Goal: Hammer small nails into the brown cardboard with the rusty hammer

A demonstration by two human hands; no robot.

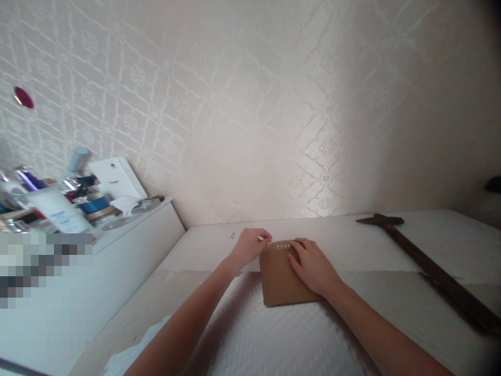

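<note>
A brown square board (pixel 279 282), perhaps cardboard or wood, lies in front of me with a short row of small white pieces (pixel 284 247) along its far edge. At the board's far left corner, my left hand (pixel 252 243) is closed in a pinch on a small white piece (pixel 261 238), too small to name. My right hand (pixel 315 269) rests on the board's right side, its fingers stretched out beside the row and the thumb apart. Nothing shows in its grasp.
A dark hammer (pixel 426 261) lies on the right of the white surface (pixel 364 245). Tiny bits (pixel 233 235) lie left of the board. On the left, a white cabinet (pixel 129 245) carries a white box (pixel 117 177), a tube (pixel 60 209) and blue ribbon rolls (pixel 94 204). A patterned wall (pixel 242 130) stands behind.
</note>
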